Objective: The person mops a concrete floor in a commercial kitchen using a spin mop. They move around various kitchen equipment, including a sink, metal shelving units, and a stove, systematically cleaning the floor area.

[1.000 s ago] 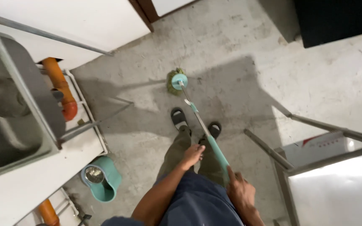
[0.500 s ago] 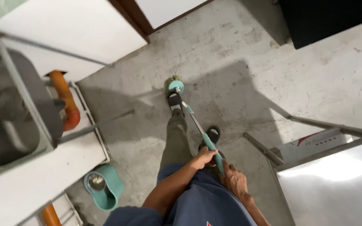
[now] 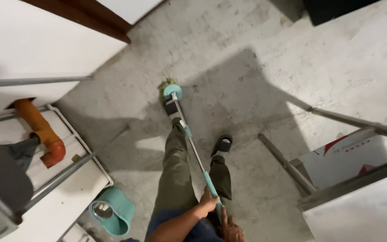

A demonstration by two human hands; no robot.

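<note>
Both hands, left hand (image 3: 208,204) and right hand (image 3: 230,229), gripped the teal mop handle (image 3: 193,150). A white-and-red cardboard box (image 3: 346,159) lay beneath the right-hand counter (image 3: 359,210), on grey concrete floor (image 3: 247,67).

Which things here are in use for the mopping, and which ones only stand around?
In use:
- mop, its round head on the concrete floor
- left hand and right hand, both gripping the mop handle
- teal mop bucket, likely its partner, apart from the hands

Standing around:
- orange pipe
- cardboard box
- metal table legs
</note>
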